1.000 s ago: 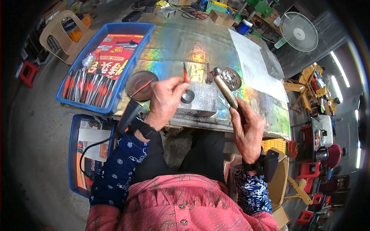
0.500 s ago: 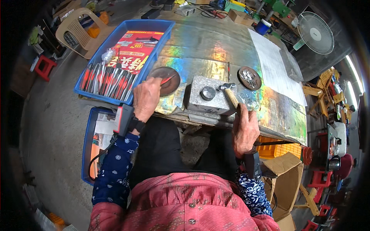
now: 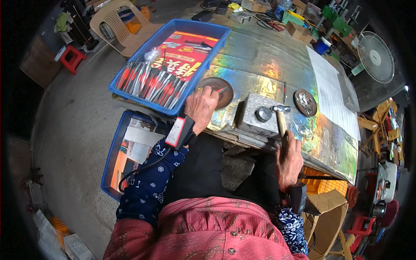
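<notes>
My left hand [image 3: 201,106] is closed on a slim pen-like tool [image 3: 222,90] with a red end, over the round brown dish [image 3: 228,99] at the table's front edge. My right hand [image 3: 289,162] is wrapped round the wooden handle of a hammer [image 3: 281,121]. The hammer's metal head lies at the right side of a grey block [image 3: 253,104], beside a round metal piece [image 3: 263,114] standing on the block. A second brown dish [image 3: 305,102], to the right, holds small shiny metal bits. Another slim red-and-dark tool [image 3: 285,91] lies behind the block.
A blue tray [image 3: 216,45] at left holds many slim red, black and silver tools and a red printed sheet. Below it stands another blue bin [image 3: 113,162]. White paper [image 3: 331,86] covers the table's right side, near a fan [image 3: 375,57]. A cardboard box [image 3: 331,212] stands at lower right.
The whole view has shifted, so table and hands appear farther right. My left hand stays at the dish with the slim tool, and my right hand still grips the hammer.
</notes>
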A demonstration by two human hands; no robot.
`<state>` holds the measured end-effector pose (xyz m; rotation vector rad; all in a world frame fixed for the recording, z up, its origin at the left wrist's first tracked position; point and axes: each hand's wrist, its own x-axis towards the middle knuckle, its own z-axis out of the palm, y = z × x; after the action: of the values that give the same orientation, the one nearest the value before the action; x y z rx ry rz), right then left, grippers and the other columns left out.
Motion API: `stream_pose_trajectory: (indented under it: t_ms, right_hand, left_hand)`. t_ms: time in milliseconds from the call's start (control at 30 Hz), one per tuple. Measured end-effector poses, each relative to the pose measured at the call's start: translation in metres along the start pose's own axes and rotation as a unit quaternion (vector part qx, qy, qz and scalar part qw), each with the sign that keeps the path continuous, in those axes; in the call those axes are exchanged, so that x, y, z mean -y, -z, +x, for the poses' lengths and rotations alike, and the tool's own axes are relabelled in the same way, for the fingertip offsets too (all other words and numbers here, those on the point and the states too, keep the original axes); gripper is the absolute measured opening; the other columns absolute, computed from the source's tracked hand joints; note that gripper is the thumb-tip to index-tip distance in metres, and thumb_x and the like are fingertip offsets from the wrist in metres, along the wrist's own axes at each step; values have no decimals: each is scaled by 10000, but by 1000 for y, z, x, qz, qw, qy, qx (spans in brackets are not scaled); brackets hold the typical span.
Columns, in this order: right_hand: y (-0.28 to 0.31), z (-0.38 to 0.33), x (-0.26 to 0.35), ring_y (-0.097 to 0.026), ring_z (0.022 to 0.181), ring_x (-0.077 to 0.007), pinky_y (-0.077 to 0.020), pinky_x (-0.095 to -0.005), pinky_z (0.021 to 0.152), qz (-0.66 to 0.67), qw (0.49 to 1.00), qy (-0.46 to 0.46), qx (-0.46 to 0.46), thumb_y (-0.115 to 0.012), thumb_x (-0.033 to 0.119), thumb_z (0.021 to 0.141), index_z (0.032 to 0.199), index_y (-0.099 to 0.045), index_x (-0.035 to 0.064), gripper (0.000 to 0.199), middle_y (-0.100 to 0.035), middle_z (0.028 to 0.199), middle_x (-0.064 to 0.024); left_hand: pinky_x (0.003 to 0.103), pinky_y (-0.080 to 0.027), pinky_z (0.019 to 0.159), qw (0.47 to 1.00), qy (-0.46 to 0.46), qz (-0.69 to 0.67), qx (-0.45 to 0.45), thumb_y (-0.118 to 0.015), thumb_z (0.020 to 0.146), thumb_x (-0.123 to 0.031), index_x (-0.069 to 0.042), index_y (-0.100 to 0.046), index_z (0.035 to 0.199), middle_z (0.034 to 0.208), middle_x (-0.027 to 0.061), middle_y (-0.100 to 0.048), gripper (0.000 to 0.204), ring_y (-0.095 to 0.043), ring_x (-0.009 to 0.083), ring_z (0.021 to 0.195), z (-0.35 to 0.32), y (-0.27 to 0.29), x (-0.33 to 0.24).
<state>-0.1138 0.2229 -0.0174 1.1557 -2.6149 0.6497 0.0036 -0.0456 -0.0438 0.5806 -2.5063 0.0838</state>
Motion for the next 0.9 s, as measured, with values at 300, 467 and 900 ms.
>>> stream_pose_trajectory:
  t_ms: [300,467,900]
  right_hand:
    - [8,3,-1,-577,900,-432,-477,-471,723,65,998,-7,17,-636,148,887,1320,-486,82,463,-533,1034,-214]
    - [10,6,2,-578,901,-428,-478,-473,728,48,998,-26,27,-649,160,880,1292,-506,72,445,-546,1018,-213]
    - [23,22,-37,-611,724,-336,-475,-405,670,117,992,-57,-5,-637,243,892,1051,-651,2,289,-630,853,-197]
  left_hand:
    - [417,-523,616,970,204,100,-89,-612,854,-100,-89,-672,916,881,124,-655,88,-655,329,754,-12,59,99]
    - [484,-516,675,942,307,132,-38,-720,802,-208,-57,-667,907,885,153,-662,191,-658,364,814,-29,70,137]
    - [502,-520,652,932,313,183,-5,-690,825,-256,-114,-665,926,848,170,-685,175,-664,386,817,-29,54,154]
